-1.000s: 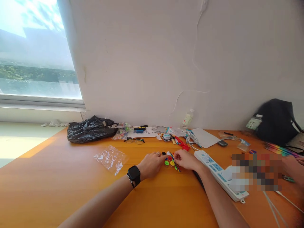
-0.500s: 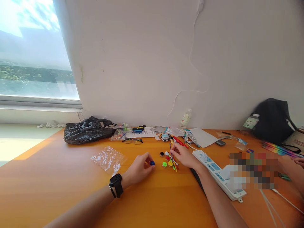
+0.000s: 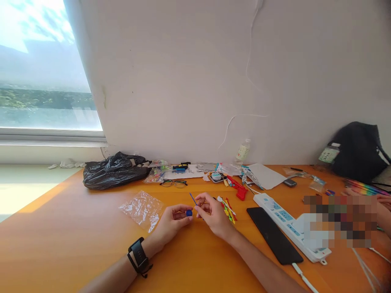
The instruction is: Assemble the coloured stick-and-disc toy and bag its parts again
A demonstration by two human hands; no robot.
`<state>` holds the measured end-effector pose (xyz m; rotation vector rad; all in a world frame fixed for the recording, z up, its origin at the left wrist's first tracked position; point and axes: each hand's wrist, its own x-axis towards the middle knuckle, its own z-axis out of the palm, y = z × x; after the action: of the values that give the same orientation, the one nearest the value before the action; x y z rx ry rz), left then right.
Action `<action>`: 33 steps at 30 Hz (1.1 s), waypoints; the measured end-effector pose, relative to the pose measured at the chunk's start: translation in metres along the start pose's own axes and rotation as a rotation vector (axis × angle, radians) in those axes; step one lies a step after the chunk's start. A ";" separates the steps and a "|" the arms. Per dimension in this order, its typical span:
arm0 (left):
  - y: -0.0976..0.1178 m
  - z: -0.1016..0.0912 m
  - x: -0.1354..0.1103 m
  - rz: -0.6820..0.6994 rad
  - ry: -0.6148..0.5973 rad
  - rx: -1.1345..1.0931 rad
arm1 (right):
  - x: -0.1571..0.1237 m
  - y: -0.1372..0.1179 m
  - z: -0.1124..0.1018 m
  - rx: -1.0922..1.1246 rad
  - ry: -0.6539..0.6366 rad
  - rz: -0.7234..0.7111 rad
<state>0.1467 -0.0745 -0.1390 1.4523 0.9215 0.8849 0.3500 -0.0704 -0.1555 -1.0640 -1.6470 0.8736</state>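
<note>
My left hand (image 3: 173, 220), with a black watch on its wrist, pinches a small blue plastic disc (image 3: 189, 213) between thumb and fingers above the table. Close beside it, my right hand (image 3: 215, 215) is closed on a thin blue plastic stick (image 3: 192, 199), whose tip points up and to the left. A small gap seems to lie between stick and disc. Behind my right hand are several yellow, red, white and green plastic sticks (image 3: 229, 211), partly covered by it. The small coloured discs by them are mostly hidden.
A clear plastic bag (image 3: 142, 208) lies left of my hands. Farther back are eyeglasses (image 3: 173, 184), a red toy gun (image 3: 240, 189) and a black plastic bag (image 3: 114, 173). A black phone (image 3: 273, 234) and a white power strip (image 3: 288, 224) flank my right forearm. Another person's hand (image 3: 374, 207) is at far right.
My right hand has lifted the blue stick from the pile and brought it left to the disc. My left hand keeps the disc, now turned slightly. The phone has come into fuller view.
</note>
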 end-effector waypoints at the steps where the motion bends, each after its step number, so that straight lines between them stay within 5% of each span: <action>1: 0.003 0.000 -0.001 0.000 -0.005 -0.023 | -0.002 0.000 0.004 -0.013 0.004 -0.020; 9: 0.012 0.000 -0.009 0.008 0.063 -0.075 | -0.011 0.001 0.014 -0.115 -0.007 -0.091; 16: 0.009 0.002 -0.006 0.106 -0.007 -0.006 | -0.011 0.006 0.011 -0.143 -0.024 -0.107; 24: 0.007 0.002 -0.007 0.114 0.099 -0.014 | -0.011 -0.007 0.005 -0.198 -0.044 -0.226; 33: 0.011 0.002 -0.008 0.135 0.058 -0.029 | -0.012 -0.006 0.004 -0.099 -0.065 -0.166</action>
<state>0.1461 -0.0836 -0.1286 1.4836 0.8578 1.0410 0.3467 -0.0835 -0.1555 -0.9579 -1.8209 0.7307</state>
